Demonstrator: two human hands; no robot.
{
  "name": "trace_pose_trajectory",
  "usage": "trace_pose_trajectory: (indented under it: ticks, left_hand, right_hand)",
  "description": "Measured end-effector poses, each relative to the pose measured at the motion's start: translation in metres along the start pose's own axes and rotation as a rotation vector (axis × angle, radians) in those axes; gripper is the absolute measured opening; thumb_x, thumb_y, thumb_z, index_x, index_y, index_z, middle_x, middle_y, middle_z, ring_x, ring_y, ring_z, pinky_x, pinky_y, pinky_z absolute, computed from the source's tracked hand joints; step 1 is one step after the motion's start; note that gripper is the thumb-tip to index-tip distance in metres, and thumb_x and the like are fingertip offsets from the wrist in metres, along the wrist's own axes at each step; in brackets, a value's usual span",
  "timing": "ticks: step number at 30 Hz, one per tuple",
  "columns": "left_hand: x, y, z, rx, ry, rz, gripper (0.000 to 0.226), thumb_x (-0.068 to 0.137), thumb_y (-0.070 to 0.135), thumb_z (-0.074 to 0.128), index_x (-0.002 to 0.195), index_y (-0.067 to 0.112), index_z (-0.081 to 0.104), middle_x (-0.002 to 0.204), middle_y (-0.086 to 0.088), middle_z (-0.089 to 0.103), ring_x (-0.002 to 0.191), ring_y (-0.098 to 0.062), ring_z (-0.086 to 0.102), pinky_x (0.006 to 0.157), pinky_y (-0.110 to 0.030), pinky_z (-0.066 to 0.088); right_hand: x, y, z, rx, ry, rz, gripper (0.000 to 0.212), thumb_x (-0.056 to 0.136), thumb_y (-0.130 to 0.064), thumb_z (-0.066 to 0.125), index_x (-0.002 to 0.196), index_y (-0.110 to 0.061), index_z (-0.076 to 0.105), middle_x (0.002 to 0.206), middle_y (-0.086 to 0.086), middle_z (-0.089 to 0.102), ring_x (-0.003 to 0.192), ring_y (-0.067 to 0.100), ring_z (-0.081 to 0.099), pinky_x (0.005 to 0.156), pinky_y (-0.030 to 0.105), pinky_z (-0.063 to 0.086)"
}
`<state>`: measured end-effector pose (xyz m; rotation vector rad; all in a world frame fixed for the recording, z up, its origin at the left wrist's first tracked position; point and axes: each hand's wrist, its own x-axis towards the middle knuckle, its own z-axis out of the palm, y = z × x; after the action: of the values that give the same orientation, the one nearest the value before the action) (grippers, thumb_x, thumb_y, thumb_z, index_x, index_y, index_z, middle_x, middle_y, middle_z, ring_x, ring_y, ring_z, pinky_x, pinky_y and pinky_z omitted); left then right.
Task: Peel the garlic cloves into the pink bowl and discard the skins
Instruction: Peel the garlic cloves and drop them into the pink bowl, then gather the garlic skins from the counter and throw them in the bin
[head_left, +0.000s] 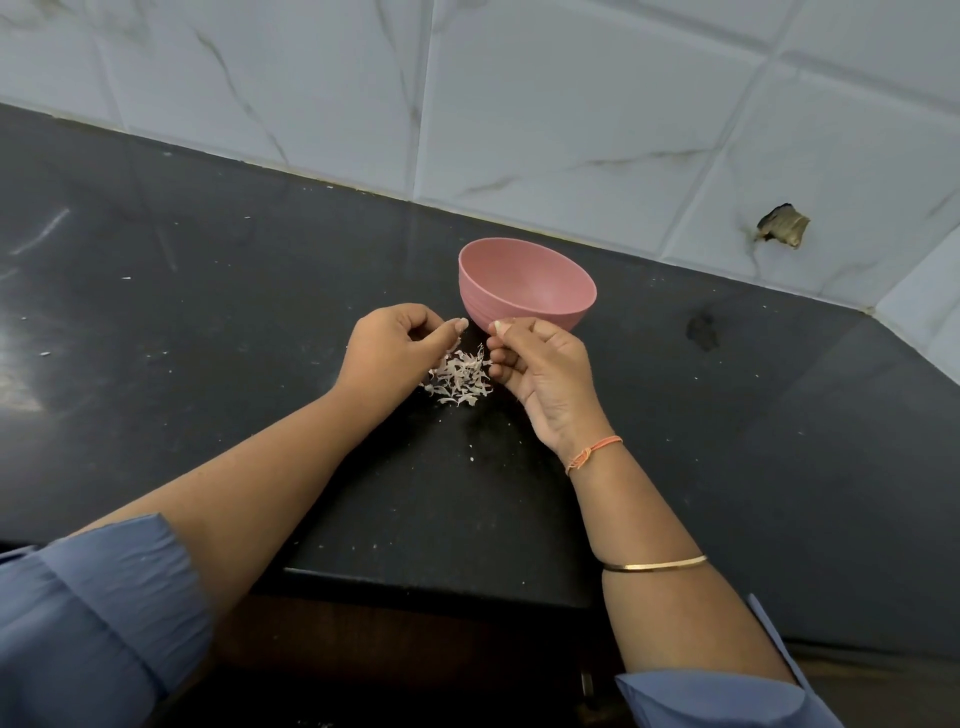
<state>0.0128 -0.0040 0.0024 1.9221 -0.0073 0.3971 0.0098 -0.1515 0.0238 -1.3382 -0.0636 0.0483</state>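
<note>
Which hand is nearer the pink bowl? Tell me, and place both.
Right. The right hand is just in front of the pink bowl, its thumb tip at the near wall. The left hand sits front-left of it, over the garlic skins.

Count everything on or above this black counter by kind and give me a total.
Round pink plastic bowl: 1
Pile of pale papery garlic skins: 1
Bare hands: 2, left hand and right hand
Orange thread wristband: 1
Thin gold metal bangle: 1
Total: 6
</note>
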Motion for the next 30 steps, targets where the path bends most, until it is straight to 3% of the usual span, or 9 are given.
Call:
trace_pose_trajectory:
  ticks: [5,10,13,17,22,25,28,30]
  left_hand:
    - [0.005,0.000,0.000,-0.041,0.055,-0.046,0.011,0.082,0.027,0.071,0.076,0.018,0.067,0.066,0.005,0.066,0.056,-0.008,0.062,0.051,-0.016,0.051]
    - [0.008,-0.005,0.001,-0.077,0.072,-0.058,0.003,0.081,0.017,0.071,0.083,0.017,0.069,0.071,0.009,0.065,0.054,0.006,0.057,0.056,-0.006,0.045]
    - [0.010,-0.007,0.000,-0.074,0.073,-0.061,0.008,0.081,0.013,0.071,0.088,0.015,0.070,0.076,0.011,0.065,0.062,0.003,0.059,0.064,-0.008,0.048]
    - [0.009,-0.006,0.000,-0.080,0.053,-0.062,0.011,0.083,0.008,0.067,0.088,0.018,0.067,0.079,0.013,0.064,0.054,0.013,0.056,0.049,-0.002,0.039]
    - [0.008,-0.007,-0.001,-0.071,0.045,-0.046,0.021,0.083,0.004,0.062,0.077,0.023,0.069,0.082,0.006,0.070,0.063,0.003,0.060,0.054,-0.005,0.043]
    - [0.008,-0.006,-0.001,-0.079,0.044,-0.036,0.022,0.082,0.003,0.061,0.076,0.022,0.069,0.082,0.005,0.070,0.067,-0.004,0.062,0.057,-0.006,0.046]
    - [0.008,-0.007,-0.001,-0.097,0.042,-0.043,0.024,0.082,0.004,0.062,0.073,0.026,0.068,0.081,0.009,0.069,0.072,-0.005,0.064,0.063,-0.007,0.049]
    - [0.009,-0.008,-0.001,-0.109,0.037,-0.044,0.028,0.081,0.003,0.061,0.071,0.028,0.067,0.080,0.010,0.069,0.073,-0.005,0.064,0.066,-0.012,0.051]
  right_hand:
    - [0.004,-0.014,-0.004,-0.114,0.190,-0.367,0.014,0.085,0.002,0.062,0.078,-0.010,0.064,0.071,0.003,0.061,0.055,0.008,0.055,0.057,0.022,0.050]
    - [0.024,-0.039,-0.009,-0.730,0.407,-0.645,0.008,0.082,-0.009,0.063,0.079,-0.016,0.065,0.076,-0.003,0.064,0.066,0.005,0.057,0.069,0.020,0.050]
    - [0.042,-0.042,-0.010,-1.008,0.361,-0.568,0.011,0.084,-0.010,0.060,0.086,-0.010,0.070,0.087,0.005,0.068,0.079,0.014,0.061,0.078,0.027,0.050]
    - [0.051,-0.037,-0.008,-1.201,0.377,-0.537,0.017,0.083,-0.004,0.050,0.088,-0.008,0.067,0.093,0.010,0.065,0.088,0.023,0.060,0.077,0.031,0.048]
    - [0.040,-0.034,-0.001,-1.166,0.334,-0.565,0.026,0.084,-0.007,0.048,0.100,-0.007,0.069,0.101,0.009,0.067,0.093,0.019,0.061,0.082,0.025,0.047]
    - [0.031,-0.034,0.001,-1.100,0.284,-0.611,0.019,0.081,-0.004,0.053,0.091,-0.010,0.069,0.092,0.003,0.067,0.079,0.010,0.059,0.078,0.021,0.050]
    - [0.019,-0.033,0.002,-1.013,0.109,-0.503,0.014,0.081,-0.003,0.060,0.086,-0.011,0.071,0.080,-0.004,0.065,0.065,-0.001,0.056,0.067,0.005,0.045]
    - [0.012,-0.030,0.004,-1.062,-0.077,-0.366,0.014,0.082,-0.007,0.064,0.091,-0.012,0.072,0.080,-0.003,0.066,0.065,-0.001,0.058,0.067,0.005,0.044]
